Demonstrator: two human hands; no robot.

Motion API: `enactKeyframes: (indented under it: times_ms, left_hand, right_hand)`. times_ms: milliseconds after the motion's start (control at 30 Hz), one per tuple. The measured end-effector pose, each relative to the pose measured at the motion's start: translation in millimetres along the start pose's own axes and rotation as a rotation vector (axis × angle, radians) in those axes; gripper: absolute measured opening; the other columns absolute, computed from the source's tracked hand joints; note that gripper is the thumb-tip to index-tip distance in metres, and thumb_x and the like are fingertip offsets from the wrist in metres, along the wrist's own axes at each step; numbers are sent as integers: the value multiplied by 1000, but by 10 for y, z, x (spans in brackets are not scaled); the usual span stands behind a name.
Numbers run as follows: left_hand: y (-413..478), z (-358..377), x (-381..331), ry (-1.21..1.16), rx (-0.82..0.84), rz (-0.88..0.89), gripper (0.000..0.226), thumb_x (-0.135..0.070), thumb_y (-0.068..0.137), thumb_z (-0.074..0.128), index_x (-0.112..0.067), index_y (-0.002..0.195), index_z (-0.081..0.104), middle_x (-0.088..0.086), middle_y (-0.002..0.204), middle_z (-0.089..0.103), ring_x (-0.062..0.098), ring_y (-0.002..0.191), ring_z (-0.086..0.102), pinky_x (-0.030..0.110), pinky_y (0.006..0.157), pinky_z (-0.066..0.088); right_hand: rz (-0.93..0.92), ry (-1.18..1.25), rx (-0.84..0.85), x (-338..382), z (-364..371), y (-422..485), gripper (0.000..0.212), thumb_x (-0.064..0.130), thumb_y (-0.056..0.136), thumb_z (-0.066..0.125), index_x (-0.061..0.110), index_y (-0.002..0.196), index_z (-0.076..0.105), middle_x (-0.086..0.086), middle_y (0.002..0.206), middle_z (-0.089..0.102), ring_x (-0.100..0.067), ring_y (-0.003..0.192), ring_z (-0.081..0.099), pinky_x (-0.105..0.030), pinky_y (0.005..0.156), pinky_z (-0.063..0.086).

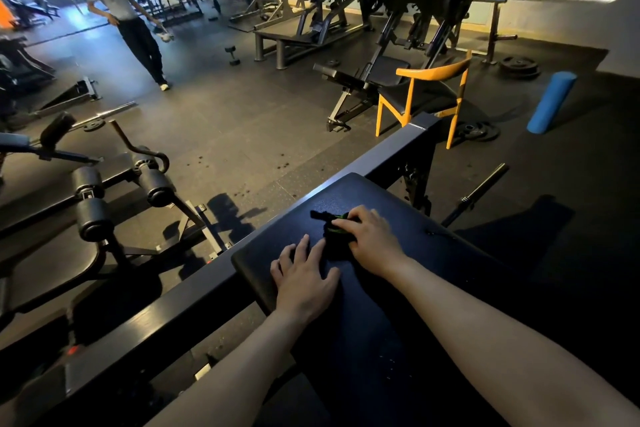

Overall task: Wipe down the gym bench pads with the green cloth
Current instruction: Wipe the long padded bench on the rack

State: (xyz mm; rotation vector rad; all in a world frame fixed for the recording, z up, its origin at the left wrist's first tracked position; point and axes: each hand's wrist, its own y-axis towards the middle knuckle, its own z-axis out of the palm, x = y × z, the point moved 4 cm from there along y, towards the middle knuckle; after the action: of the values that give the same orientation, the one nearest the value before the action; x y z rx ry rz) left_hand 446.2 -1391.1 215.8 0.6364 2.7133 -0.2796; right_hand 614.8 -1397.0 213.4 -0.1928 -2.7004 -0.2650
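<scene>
A black bench pad (388, 204) fills the lower middle of the head view, running toward me. On it lies a dark cloth with green streaks (332, 230), bunched up. My right hand (372, 237) rests on top of the cloth with fingers spread and slightly bent, covering its right part. My left hand (304, 274) lies flat on the pad just left of the cloth, fingers straight and spread, the fingertips close to the cloth's edge.
A dark steel frame beam (242, 246) runs along the pad's left side. A roller-pad machine (104, 191) stands to the left. An orange chair (426, 97), a blue foam roller (550, 100), a barbell (478, 194) and a standing person (131, 17) are farther off.
</scene>
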Motion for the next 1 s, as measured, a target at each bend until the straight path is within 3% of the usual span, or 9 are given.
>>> enactKeyframes:
  times_ms: [233,400,467,633,767,867,933,1000]
  left_hand:
    - [36,154,-183,62,19,76,66,-70,92,35,-48,153,21,-9,167,6,23,151,-4,52,119,-2]
    - [34,192,-173,87,-7,88,66,-69,92,34,-46,153,22,-8,167,7,25,151,-3,51,120,-2]
    - [35,192,-178,80,-14,91,66,-69,92,34,-45,153,23,-8,167,7,25,151,-3,50,120,-2]
    - [38,197,-189,78,-24,106,66,-68,92,33,-45,152,22,-6,167,7,24,151,-3,49,121,-3]
    - [37,184,-193,81,-22,123,67,-66,94,34,-40,154,23,-5,168,6,24,152,-5,48,121,-3]
    - [22,181,-184,76,-23,137,67,-66,94,35,-39,154,23,-4,168,6,23,152,-5,48,122,-4]
    - [22,179,-179,72,-28,145,65,-67,94,34,-44,153,23,-4,168,7,23,152,-3,48,121,-3]
    - [22,186,-184,69,-29,146,63,-67,94,34,-45,152,24,-4,168,8,24,152,-2,48,121,-3]
  right_hand:
    - [296,-29,-96,-706,-316,58,53,10,90,50,36,136,57,-3,120,46,-27,112,45,-38,95,42]
    - [601,-37,-172,-1129,-456,-90,52,8,91,46,29,138,53,-8,126,44,-31,117,41,-40,96,40]
    - [643,-45,-170,-1123,-433,-132,49,10,94,44,25,140,50,-12,131,44,-33,120,41,-41,97,38]
    - [481,-23,-224,-606,-314,-146,44,8,91,47,16,133,56,-15,125,46,-36,114,45,-37,96,39]
    - [235,39,-145,-37,-93,-209,41,14,94,47,22,133,57,-8,119,48,-29,110,46,-38,93,42]
    - [127,71,-93,-48,-154,-244,42,14,93,50,26,132,59,-5,118,51,-24,109,47,-37,92,43]
    - [185,-8,-173,-265,-293,-255,45,9,90,50,25,130,60,-6,120,51,-27,107,47,-37,89,41]
    - [403,-65,-244,-599,-438,-309,49,8,88,49,24,133,57,-7,129,46,-31,115,42,-39,96,39]
